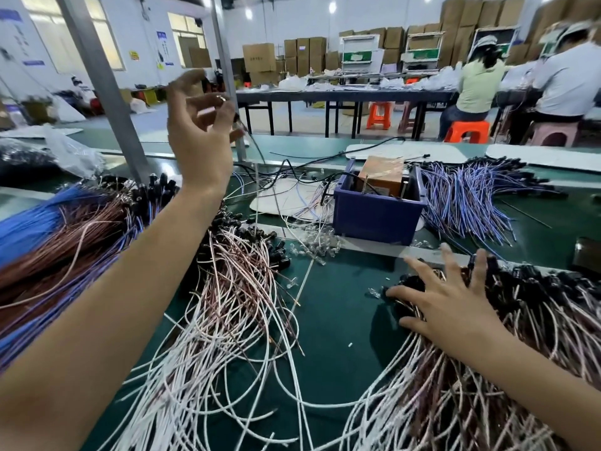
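head view shows the left hand (198,125) raised above the green worktop (341,323). its grip is narrow: thumb and fingertip pinch the small black cap end of a thin pale wire lead (258,157), which hangs slack from there toward the worktop. the right hand (455,307) lies spread, grip wide and fingers straight, pressing on the heap of pink-and-white leads with black caps (536,314) at the right. judging by its droop, the lead is very light and limp, with no stiffness to steer by. its smooth insulation would likely slip through a loose pinch. the cap looks like the one firm part, so that is the place to hold. leads in a heap will probably snag one another, so pinning the heap while drawing one out seems wise.
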`<action>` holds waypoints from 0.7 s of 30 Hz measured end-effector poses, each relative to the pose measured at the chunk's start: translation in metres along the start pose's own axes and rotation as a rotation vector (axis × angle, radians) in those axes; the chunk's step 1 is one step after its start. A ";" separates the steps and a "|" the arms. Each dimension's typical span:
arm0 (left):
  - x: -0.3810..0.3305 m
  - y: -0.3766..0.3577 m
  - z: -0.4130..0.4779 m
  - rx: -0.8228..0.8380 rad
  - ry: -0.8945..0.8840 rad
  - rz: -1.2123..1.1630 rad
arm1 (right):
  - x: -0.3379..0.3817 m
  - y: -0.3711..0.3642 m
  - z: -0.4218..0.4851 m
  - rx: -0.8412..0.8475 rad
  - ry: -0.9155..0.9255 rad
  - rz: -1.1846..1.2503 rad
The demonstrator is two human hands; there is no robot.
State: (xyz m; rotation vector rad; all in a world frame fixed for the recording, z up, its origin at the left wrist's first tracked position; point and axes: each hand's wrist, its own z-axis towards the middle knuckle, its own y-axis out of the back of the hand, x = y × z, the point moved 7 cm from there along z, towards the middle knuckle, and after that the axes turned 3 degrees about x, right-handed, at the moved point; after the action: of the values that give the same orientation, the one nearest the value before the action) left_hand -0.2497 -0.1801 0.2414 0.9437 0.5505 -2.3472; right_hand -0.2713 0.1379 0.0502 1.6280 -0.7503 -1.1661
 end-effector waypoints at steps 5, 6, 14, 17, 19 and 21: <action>-0.037 -0.050 -0.035 0.264 -0.107 -0.073 | 0.020 0.065 -0.003 -0.131 -0.006 1.365; -0.040 -0.061 -0.044 0.319 -0.091 -0.099 | 0.031 0.068 0.003 0.017 -0.012 1.732; -0.028 -0.113 -0.129 0.985 -0.027 -0.063 | 0.035 0.114 0.037 0.177 0.021 2.675; -0.016 -0.113 -0.146 1.138 0.038 -0.093 | 0.021 0.107 0.046 0.045 -0.044 2.560; -0.013 -0.114 -0.147 1.159 0.021 -0.048 | 0.015 0.099 0.058 0.046 -0.144 2.620; -0.011 -0.116 -0.151 1.196 0.001 0.013 | 0.006 0.097 0.066 0.000 -0.190 2.620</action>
State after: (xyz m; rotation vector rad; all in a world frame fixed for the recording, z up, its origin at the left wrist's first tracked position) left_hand -0.2394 -0.0045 0.1670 1.3686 -0.9968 -2.5669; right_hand -0.3262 0.0761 0.1335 -0.3776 -1.7796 0.6957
